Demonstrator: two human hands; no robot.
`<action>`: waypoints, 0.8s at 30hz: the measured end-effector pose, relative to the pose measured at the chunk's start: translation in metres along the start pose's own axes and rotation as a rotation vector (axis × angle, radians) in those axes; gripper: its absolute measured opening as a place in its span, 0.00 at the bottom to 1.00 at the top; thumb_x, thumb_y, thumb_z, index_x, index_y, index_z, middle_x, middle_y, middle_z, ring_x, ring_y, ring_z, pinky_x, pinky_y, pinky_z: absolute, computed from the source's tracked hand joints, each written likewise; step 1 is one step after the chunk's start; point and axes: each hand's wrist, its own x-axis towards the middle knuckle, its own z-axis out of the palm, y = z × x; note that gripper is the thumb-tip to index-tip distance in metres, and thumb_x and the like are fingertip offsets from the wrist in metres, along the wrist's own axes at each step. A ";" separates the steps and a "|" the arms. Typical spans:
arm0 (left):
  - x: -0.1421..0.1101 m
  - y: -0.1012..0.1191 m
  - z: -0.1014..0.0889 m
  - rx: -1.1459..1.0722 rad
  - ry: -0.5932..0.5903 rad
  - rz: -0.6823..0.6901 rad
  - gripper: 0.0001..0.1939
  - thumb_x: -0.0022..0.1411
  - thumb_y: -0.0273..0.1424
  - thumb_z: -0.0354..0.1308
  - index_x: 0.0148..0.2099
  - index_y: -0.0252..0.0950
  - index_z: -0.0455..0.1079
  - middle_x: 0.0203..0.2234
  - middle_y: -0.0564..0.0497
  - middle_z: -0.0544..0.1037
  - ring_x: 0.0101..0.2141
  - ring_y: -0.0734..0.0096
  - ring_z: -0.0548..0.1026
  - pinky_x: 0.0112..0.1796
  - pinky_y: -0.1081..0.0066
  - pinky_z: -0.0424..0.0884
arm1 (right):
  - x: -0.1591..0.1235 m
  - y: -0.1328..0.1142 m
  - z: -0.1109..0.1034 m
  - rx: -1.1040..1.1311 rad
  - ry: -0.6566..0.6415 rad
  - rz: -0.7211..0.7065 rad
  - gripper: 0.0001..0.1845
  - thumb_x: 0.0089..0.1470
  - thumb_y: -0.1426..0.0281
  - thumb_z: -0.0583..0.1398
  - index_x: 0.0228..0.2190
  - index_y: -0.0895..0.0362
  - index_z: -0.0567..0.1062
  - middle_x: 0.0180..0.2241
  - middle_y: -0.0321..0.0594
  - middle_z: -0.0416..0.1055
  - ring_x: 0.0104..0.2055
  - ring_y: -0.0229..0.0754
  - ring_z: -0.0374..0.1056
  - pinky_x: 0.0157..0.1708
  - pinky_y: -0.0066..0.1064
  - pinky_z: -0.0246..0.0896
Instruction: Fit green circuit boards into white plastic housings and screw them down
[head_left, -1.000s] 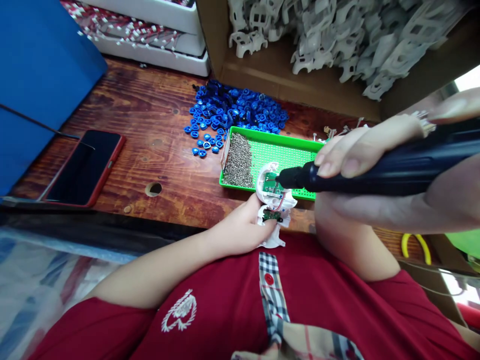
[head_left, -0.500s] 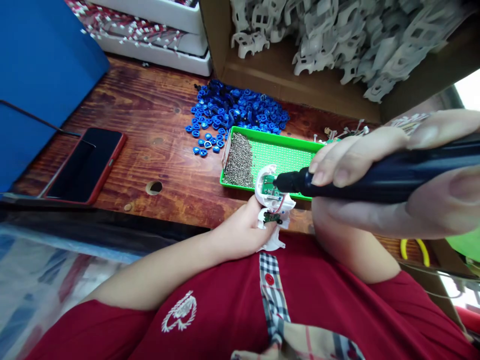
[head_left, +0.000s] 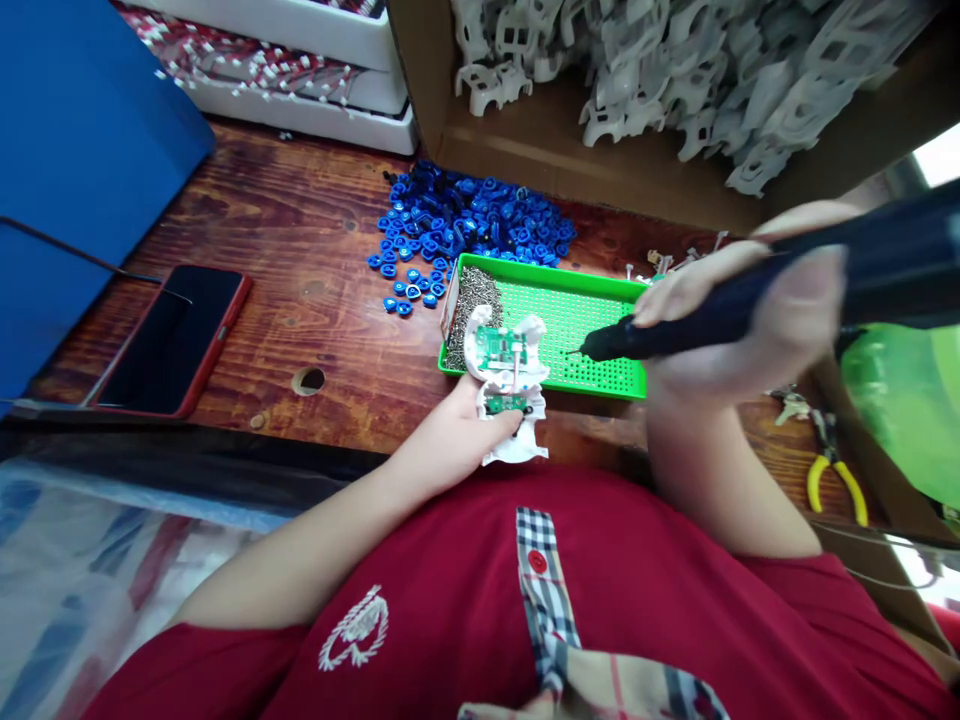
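In my left hand [head_left: 465, 430] is a white plastic housing [head_left: 514, 445] with green circuit boards [head_left: 504, 348] set in it, held over the near left side of a green tray [head_left: 555, 385]. My right hand [head_left: 750, 310] grips a dark electric screwdriver [head_left: 697, 325]. Its thin bit points left above the tray, apart from the housing. Many small screws [head_left: 472, 290] are heaped at the tray's left end, partly hidden by the housing.
Small blue parts [head_left: 480, 215] lie piled behind the tray. A cardboard box [head_left: 540, 165] of white shells stands at the back. A phone [head_left: 176, 340] rests at left, near a hole in the table. Yellow-handled pliers [head_left: 836, 480] lie at right beside a green bag [head_left: 907, 400].
The screwdriver has come off the circuit board and moved right. My left hand has shifted the housing left and slightly up, and its boards now face the camera more.
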 end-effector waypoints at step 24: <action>0.009 -0.007 -0.004 -0.210 0.046 0.051 0.20 0.51 0.28 0.63 0.47 0.34 0.66 0.47 0.47 0.75 0.40 0.66 0.75 0.42 0.65 0.70 | -0.019 0.048 -0.009 -0.157 -0.087 0.002 0.07 0.54 0.60 0.57 0.34 0.49 0.68 0.15 0.27 0.59 0.13 0.32 0.59 0.11 0.25 0.50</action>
